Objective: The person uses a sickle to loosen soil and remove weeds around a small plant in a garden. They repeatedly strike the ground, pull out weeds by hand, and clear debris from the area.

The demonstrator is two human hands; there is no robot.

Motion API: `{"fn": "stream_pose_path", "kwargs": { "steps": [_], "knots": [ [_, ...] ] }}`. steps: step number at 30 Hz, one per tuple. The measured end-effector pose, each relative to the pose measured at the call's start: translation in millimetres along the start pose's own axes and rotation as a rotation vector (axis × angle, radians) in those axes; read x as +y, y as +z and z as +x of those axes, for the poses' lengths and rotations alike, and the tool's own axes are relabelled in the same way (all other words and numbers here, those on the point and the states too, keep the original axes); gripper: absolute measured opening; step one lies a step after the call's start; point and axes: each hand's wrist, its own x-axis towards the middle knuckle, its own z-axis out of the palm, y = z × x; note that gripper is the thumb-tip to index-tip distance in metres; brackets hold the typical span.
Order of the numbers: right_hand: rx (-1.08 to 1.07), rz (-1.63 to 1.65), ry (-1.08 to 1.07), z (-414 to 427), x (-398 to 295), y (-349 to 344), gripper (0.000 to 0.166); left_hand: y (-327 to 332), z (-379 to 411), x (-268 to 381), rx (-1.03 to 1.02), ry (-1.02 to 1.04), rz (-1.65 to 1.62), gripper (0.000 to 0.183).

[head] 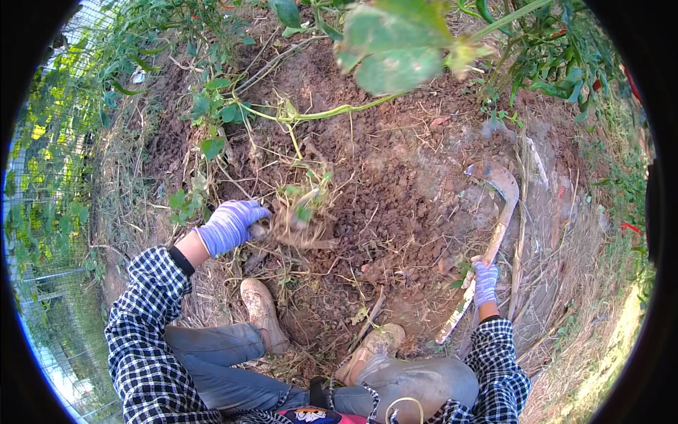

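Note:
My left hand [232,227], in a purple-white knit glove, is closed on a clump of dry weeds [299,214] with some green leaves, blurred by motion. The clump hangs over loose brown soil [392,233]. At the right, my gloved right hand [485,283] grips the handle of a sickle [503,212]. Its curved, rusty blade points away from me and hooks to the left. The handle's lower end, with worn white covering, sticks out below my fist. A few green leaves show beside that hand.
A green vine stem [339,110] crosses the soil ahead, and a large leaf [392,47] hangs close to the camera. Chili pepper plants [561,58] stand at upper right. A mesh fence [53,212] with climbers runs along the left. My muddy shoes [259,307] rest on plant litter.

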Motion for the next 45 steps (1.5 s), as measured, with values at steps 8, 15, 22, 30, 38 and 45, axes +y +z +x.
{"fn": "stream_pose_path", "kwargs": {
  "steps": [8, 15, 22, 30, 38, 45],
  "knots": [
    [0.019, 0.067, -0.03, -9, -11, 8, 0.01, 19, 12, 19, 0.286, 0.304, 0.211, 0.08],
    [-0.016, 0.09, 0.067, -11, -18, 8, 0.01, 19, 100, 53, 0.102, 0.227, 0.551, 0.088],
    [-0.05, 0.121, 0.043, -13, -18, 8, 0.009, 103, -9, 64, 0.167, 0.48, -0.076, 0.022],
    [-0.008, 0.087, 0.058, -17, -19, 13, 0.011, 150, -44, 156, -0.436, 0.739, 0.127, 0.079],
    [-0.06, 0.122, 0.034, -21, -23, 13, 0.012, 110, 105, 190, -0.107, 0.152, 0.382, 0.061],
    [-0.076, 0.106, 0.012, -20, -21, 12, 0.014, 157, -18, 125, -0.597, 0.58, -0.061, 0.018]
  ]
}}
